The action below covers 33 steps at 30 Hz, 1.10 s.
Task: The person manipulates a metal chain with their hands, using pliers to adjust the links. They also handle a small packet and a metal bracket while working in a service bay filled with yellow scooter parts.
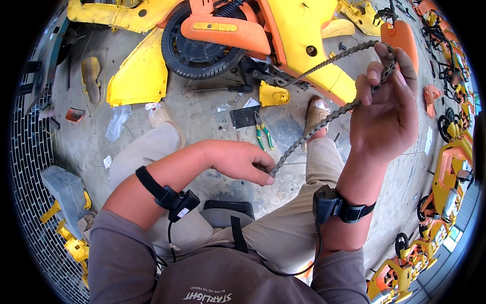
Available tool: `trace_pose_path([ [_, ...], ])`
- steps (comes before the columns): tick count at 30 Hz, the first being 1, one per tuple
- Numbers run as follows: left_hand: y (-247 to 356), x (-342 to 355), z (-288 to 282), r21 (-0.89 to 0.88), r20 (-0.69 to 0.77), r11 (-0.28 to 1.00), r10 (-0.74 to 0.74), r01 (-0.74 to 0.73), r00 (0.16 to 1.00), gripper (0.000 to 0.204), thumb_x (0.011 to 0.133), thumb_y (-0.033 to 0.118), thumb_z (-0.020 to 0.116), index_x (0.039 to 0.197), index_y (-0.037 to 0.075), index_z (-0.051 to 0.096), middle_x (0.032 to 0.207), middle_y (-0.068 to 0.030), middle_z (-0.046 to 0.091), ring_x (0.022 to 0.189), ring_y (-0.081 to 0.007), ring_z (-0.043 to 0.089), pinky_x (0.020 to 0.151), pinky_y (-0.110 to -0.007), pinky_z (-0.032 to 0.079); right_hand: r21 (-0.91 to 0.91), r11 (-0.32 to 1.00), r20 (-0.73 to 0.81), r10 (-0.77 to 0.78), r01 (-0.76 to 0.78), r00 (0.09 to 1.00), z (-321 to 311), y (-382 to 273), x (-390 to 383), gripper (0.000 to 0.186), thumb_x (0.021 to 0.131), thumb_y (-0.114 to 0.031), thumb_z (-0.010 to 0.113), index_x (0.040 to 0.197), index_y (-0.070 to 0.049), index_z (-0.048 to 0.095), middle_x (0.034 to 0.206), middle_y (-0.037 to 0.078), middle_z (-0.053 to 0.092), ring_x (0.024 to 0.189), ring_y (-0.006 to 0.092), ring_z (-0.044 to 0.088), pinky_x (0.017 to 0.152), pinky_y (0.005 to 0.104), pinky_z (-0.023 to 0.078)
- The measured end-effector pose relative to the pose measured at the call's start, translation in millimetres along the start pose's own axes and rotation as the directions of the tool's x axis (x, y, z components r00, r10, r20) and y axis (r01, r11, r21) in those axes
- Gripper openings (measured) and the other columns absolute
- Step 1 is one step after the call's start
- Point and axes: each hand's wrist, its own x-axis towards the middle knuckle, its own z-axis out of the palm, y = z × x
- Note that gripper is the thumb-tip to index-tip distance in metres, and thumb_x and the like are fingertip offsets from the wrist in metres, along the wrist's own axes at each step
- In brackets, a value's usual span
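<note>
A long, dark grey metal chain runs between my hands. My left hand closes its thumb and fingers on the lower end, above my lap. Raised at the right, my right hand has its fingers curled around the chain's upper bend, palm turned up. From there the chain slopes back left to the orange and yellow two-wheeler, close to its frame. The two-wheeler's black-tyred wheel is at the upper middle. Where the chain meets the frame is hard to make out.
Green-and-yellow pliers lie beside a flat black packet. Near them are a screwdriver and a small yellow cover. A yellow panel and clear plastic lie left. Several two-wheelers line the right side.
</note>
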Motion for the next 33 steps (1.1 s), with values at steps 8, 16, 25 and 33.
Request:
trace_pose_path([
  [8, -8, 3, 4, -0.105, -0.009, 0.994, 0.016, -0.017, 1.000, 0.037, 0.103, 0.037, 0.056, 0.101, 0.002, 0.067, 0.100, -0.0065, 0.074, 0.096, -0.0161, 0.067, 0.084, -0.032, 0.051, -0.181, 0.846, -0.400, 0.403, -0.502, 0.823, -14, 30, 2, 0.034, 0.093, -0.013, 0.059, 0.124, 0.001, 0.057, 0.116, 0.009, 0.064, 0.087, 0.0135, 0.057, 0.067, 0.0249, 0.044],
  [16, -5, -5, -3, -0.003, -0.060, 0.998, -0.068, 0.068, 0.996, 0.035, 0.101, 0.035, 0.055, 0.099, 0.004, 0.071, 0.098, -0.0076, 0.074, 0.092, -0.0203, 0.066, 0.083, -0.035, 0.050, 0.022, 0.731, -0.413, 0.628, -0.682, 0.660, -43, 44, -1, 0.031, 0.098, -0.024, 0.058, 0.119, -0.001, 0.059, 0.108, 0.011, 0.063, 0.085, 0.0192, 0.061, 0.068, 0.0291, 0.046],
  [25, -16, 0, 5, 0.294, -0.172, 0.926, -0.194, 0.238, 0.966, 0.038, 0.096, 0.040, 0.060, 0.094, 0.003, 0.068, 0.086, -0.0149, 0.068, 0.081, -0.0281, 0.064, 0.075, -0.040, 0.049, 0.327, 0.703, -0.357, 0.711, -0.632, 0.606, -56, 56, 7, 0.043, 0.105, -0.026, 0.041, 0.131, 0.007, 0.049, 0.125, 0.023, 0.063, 0.102, 0.0294, 0.067, 0.089, 0.0395, 0.055],
  [33, -42, 7, 7, 0.444, -0.332, 0.826, -0.208, 0.348, 0.920, 0.035, 0.092, 0.033, 0.058, 0.097, 0.000, 0.067, 0.096, -0.0228, 0.070, 0.093, -0.0412, 0.066, 0.084, -0.048, 0.051, 0.463, 0.619, -0.220, 0.774, -0.634, 0.594, -55, 72, 8, 0.056, 0.105, -0.029, 0.037, 0.147, 0.007, 0.029, 0.149, 0.021, 0.045, 0.130, 0.0328, 0.052, 0.105, 0.0516, 0.041],
])
